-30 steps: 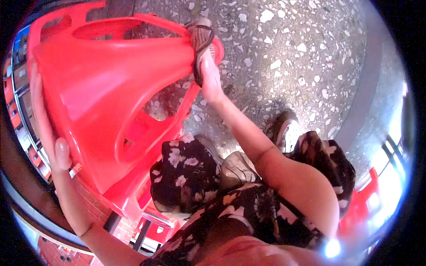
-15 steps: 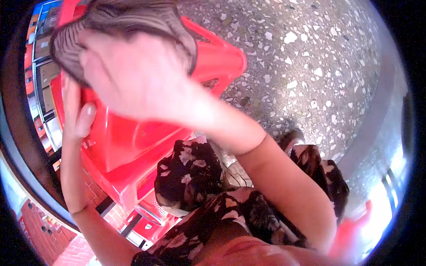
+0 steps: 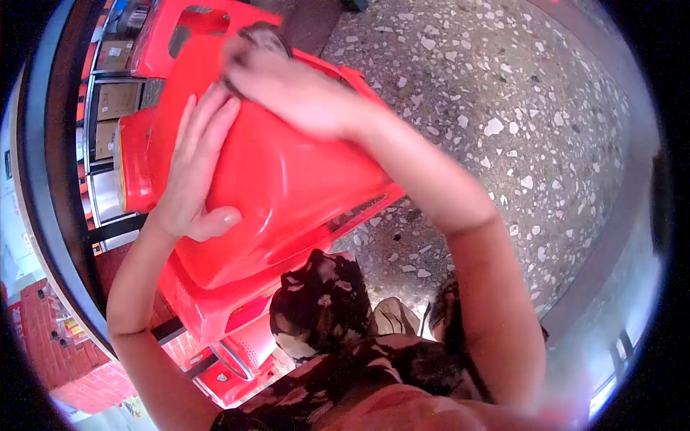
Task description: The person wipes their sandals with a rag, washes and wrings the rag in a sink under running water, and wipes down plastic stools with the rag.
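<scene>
A glossy red plastic stool (image 3: 287,179) lies tilted in front of me, its smooth surface facing up. My left hand (image 3: 198,169) rests on it at the left, fingers stretched and thumb apart, holding nothing. Near the stool's upper part, my right hand (image 3: 277,82) is bent around a dark striped cloth (image 3: 264,36) and presses it to the red plastic. Motion blurs the right fingers, and part of the cloth is hidden beneath them.
More red plastic furniture (image 3: 208,312) is below the stool. Shelves with cardboard boxes (image 3: 116,100) stand at the left, behind a dark curved edge (image 3: 54,144). Speckled stone floor (image 3: 503,129) spreads to the right. My shoe (image 3: 395,316) shows near the bottom.
The right hand and cloth have moved from the stool's leg, across its left part, to its upper surface. The left hand has shifted right onto the stool, which has turned.
</scene>
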The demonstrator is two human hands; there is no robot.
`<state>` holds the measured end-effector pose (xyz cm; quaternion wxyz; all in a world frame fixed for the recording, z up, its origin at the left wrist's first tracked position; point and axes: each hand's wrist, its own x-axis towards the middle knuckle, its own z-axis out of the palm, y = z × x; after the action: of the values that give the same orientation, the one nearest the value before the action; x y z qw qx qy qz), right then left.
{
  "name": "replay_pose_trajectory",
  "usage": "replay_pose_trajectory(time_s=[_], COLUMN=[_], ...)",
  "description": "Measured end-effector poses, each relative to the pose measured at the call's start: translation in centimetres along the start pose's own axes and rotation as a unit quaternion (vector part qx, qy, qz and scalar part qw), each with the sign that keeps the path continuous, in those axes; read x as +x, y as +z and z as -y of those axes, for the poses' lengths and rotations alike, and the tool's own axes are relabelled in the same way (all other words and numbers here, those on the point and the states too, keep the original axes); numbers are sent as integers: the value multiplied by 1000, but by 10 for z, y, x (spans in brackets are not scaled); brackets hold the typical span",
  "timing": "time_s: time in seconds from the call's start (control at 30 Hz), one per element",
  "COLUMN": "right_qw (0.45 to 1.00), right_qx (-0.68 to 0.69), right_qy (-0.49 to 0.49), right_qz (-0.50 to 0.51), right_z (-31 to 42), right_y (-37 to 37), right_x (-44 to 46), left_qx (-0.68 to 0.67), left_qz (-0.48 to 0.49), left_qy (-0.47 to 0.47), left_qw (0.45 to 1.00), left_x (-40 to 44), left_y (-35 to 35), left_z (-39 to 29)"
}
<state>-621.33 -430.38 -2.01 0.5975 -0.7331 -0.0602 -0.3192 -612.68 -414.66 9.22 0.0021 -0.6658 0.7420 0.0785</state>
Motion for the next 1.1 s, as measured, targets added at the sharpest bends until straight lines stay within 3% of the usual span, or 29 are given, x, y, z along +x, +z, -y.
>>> replay_pose_trajectory(time_s=[0.03,0.07,0.1,0.17,0.23,0.27,0.3,0.33,0.37,0.4,0.43,0.5,0.6,0.63,0.7,0.77,0.83,0.9,0.97,1.0,1.03,1.1], right_qw=[994,986,992,988,998,996,996,988,994,986,989,991,985,973,997,995,980,967,927,924,925,951], right_qx=[-2,-17,80,113,65,-41,-65,10,-67,32,-48,-2,-56,-47,22,-93,13,-62,-145,-136,-140,-121], right_qy=[108,158,100,101,12,-75,-66,44,26,23,-13,-1,-157,-205,-51,30,198,245,332,349,346,282], right_qz=[-20,-43,-8,-38,-16,-37,4,149,83,163,136,134,-33,-97,-47,-15,-5,12,95,70,68,-29], right_z=[-12,-9,-55,-48,-22,1,20,47,41,54,54,41,-12,-37,-71,-134,-197,-255,-314,-340,-319,-267], right_y=[6,6,19,18,9,2,-8,-32,-20,-33,-28,-21,5,13,11,18,12,10,11,20,13,4], right_x=[34,53,90,83,33,-8,-40,-69,-104,-116,-127,-102,-4,22,55,52,19,4,0,-5,-8,-47], left_qx=[-1,4,3,0,-2,-5,-6,-10,-13,-15,-8,-6,-25,-4,-22,-16,21,39,10,8,28,66], left_qz=[-3,6,8,10,-16,-43,-43,-38,-34,-35,-2,36,43,31,27,25,33,38,27,27,29,32], left_qy=[-2,0,-1,-6,-3,2,2,2,2,3,-5,-15,-61,5,-39,-9,-17,-24,-135,-133,-91,-11], left_qw=[1000,1000,1000,1000,1000,999,999,999,999,999,1000,999,997,999,999,1000,999,998,990,991,995,997], left_x=[1,3,3,1,-4,-4,-4,-3,-1,1,2,-4,-10,-6,-6,-8,-23,-22,-20,-19,-17,-15], left_y=[0,-2,-2,-1,3,6,7,6,5,2,-1,1,2,2,4,4,4,7,5,4,5,7], left_z=[0,-1,-2,0,5,7,7,7,7,7,7,10,11,20,17,18,29,35,26,26,28,31])
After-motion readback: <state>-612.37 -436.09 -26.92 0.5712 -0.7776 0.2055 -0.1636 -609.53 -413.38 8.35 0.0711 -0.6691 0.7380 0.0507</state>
